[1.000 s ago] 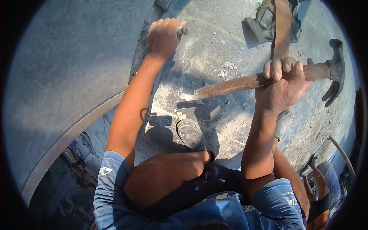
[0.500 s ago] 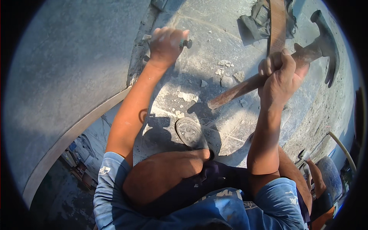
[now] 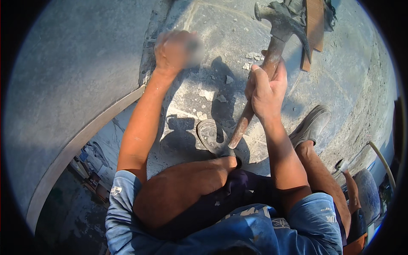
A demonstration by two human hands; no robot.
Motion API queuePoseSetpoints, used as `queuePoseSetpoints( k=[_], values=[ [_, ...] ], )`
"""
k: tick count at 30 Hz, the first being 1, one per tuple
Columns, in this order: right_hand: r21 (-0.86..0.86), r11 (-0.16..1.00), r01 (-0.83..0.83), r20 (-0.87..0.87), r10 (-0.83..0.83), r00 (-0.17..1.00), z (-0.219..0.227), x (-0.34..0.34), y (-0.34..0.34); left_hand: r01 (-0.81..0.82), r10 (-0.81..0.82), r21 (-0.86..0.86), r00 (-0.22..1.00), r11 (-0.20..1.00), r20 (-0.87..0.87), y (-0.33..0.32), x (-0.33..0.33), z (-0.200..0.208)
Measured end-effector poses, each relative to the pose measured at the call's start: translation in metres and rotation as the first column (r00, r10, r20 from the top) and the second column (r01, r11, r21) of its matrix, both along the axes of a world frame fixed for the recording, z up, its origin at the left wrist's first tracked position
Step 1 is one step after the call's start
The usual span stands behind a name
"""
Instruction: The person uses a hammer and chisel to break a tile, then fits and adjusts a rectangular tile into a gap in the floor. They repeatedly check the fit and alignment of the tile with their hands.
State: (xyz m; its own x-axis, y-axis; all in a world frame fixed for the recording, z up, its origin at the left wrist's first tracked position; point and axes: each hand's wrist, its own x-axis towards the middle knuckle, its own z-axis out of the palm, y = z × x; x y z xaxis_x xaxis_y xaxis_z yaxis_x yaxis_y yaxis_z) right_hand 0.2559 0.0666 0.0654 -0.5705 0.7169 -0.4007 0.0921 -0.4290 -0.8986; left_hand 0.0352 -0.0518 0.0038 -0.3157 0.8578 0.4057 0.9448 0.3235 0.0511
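Claw hammer slants upper right of centre, right hand wrapping fingers round its handle; left hand, upper left, too blurred to tell its grip, could be struck by a stray swing.

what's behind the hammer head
Parts of a dark crumpled cloth and a brown board show past the hammer head; whatever the metal directly covers can't be seen.

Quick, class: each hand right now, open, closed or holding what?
Left hand: closed on a dark object, too blurred to identify.
Right hand: closed, holding a claw hammer.
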Motion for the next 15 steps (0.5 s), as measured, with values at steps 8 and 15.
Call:
queuePoseSetpoints(
  k=[8,15],
  values=[
    [-0.053,0.990,0.134,-0.170,-0.141,0.975,0.019,0.005,0.031,-0.038,0.044,-0.060,0.995,0.997,0.093,-0.027,0.023,-0.001],
    [-0.064,0.998,0.011,-0.049,-0.014,0.999,0.004,0.003,0.016,-0.087,0.089,-0.025,0.994,0.996,0.058,-0.045,0.012,-0.011]
  ],
)
